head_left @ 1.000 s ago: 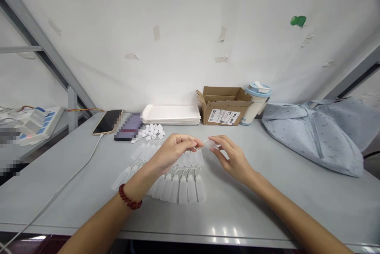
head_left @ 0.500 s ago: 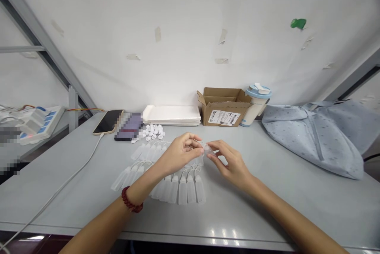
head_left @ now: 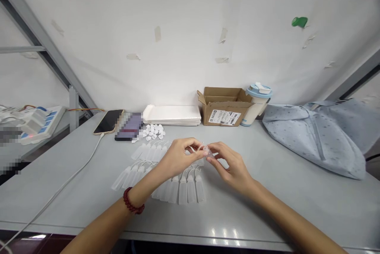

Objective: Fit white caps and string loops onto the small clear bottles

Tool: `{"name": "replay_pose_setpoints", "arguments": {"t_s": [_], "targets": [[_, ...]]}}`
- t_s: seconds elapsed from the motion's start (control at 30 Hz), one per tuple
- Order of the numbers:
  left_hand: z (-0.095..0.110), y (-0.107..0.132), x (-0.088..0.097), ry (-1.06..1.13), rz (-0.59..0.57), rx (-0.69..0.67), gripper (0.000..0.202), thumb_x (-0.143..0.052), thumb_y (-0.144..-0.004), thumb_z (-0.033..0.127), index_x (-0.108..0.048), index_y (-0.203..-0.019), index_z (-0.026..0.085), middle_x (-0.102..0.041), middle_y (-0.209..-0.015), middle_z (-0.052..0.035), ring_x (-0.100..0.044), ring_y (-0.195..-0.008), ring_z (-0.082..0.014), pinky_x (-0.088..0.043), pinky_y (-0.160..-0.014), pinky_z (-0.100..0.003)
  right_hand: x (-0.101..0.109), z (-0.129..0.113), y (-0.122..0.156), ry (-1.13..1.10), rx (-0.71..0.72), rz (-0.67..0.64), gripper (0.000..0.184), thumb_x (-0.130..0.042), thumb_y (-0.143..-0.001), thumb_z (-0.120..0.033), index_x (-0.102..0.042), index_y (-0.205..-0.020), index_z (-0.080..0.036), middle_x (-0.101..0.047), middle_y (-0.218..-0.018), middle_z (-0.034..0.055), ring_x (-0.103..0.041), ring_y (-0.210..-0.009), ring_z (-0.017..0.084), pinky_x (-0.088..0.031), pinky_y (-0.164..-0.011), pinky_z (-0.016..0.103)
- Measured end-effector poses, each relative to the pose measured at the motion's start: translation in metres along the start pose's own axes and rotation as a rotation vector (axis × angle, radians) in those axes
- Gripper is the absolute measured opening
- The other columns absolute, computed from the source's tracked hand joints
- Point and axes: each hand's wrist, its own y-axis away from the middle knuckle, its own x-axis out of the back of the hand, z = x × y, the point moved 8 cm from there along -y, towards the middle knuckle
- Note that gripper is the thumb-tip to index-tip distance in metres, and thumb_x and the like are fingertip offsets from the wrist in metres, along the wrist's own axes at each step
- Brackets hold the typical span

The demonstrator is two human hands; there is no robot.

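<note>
Bottle [head_left: 207, 151] pinched between left hand [head_left: 177, 157] and right hand [head_left: 232, 165] is mostly hidden.

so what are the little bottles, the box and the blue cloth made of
The little bottles look like soft plastic, frosted and translucent white. The held bottle, pinched between the left hand and right hand, looks alike. The box is brown cardboard, matte, with folded flaps and a printed label. The blue cloth seems to be fabric, since it drapes in soft folds.
</note>
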Motion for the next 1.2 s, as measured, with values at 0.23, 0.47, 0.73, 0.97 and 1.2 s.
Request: {"name": "replay_pose_setpoints", "arguments": {"t_s": [0.23, 0.47, 0.73, 0.97, 1.2], "targets": [[0.0, -0.001, 0.001, 0.002, -0.005, -0.01, 0.018, -0.059, -0.08, 0.033, -0.068, -0.078, 0.018, -0.069, -0.081, 0.0008, -0.06, -0.079, -0.014, -0.043, -0.071, -0.023, -0.001, -0.001, 0.001, -0.01, 0.007, 0.002, 0.021, -0.047, -0.088, -0.017, -0.052, -0.108, -0.02, -0.06, -0.093, 0.0077, -0.057, -0.082, 0.016, -0.053, -0.065, 0.03], [0.002, 0.001, 0.0, -0.092, 0.022, -0.024, 0.012, -0.06, -0.079, 0.028, -0.066, -0.077, 0.018, -0.069, -0.078, 0.0012, -0.06, -0.076, -0.0136, -0.044, -0.066, -0.021, -0.003, 0.002, 0.002, -0.043, -0.021, 0.007, 0.02, -0.046, -0.089, -0.019, -0.053, -0.107, -0.02, -0.061, -0.095, 0.0085, -0.059, -0.083, 0.017, -0.053, -0.066, 0.029], [0.011, 0.003, 0.001, -0.225, 0.086, -0.164, 0.016, -0.057, -0.083, 0.025, -0.066, -0.071, 0.018, -0.07, -0.073, 0.0011, -0.06, -0.068, -0.0121, -0.043, -0.061, -0.021, -0.007, 0.026, 0.005, -0.296, -0.344, -0.007, 0.024, -0.053, -0.085, -0.031, -0.057, -0.106, -0.02, -0.065, -0.099, 0.0088, -0.064, -0.081, 0.019, -0.053, -0.067, 0.032], [0.023, 0.009, 0.006, -0.308, 0.199, -0.318, 0.011, -0.056, -0.082, 0.016, -0.063, -0.09, 0.016, -0.066, -0.089, -0.005, -0.059, -0.079, -0.0151, -0.048, -0.066, -0.025, -0.018, 0.032, 0.004, -0.858, -0.554, -0.098, 0.031, -0.06, -0.081, -0.036, -0.063, -0.108, -0.02, -0.068, -0.099, 0.0084, -0.065, -0.086, 0.021, -0.051, -0.073, 0.035], [0.037, 0.018, -0.012, -0.447, 0.093, -0.577, 0.036, -0.064, -0.079, 0.029, -0.053, -0.111, 0.017, -0.059, -0.112, -0.0101, -0.049, -0.108, -0.0248, -0.044, -0.089, -0.041, -0.024, 0.039, 0.009, -1.101, -0.678, -0.106, 0.03, -0.062, -0.08, -0.031, -0.063, -0.107, -0.018, -0.065, -0.106, 0.0103, -0.065, -0.092, 0.022, -0.051, -0.077, 0.033]]}}
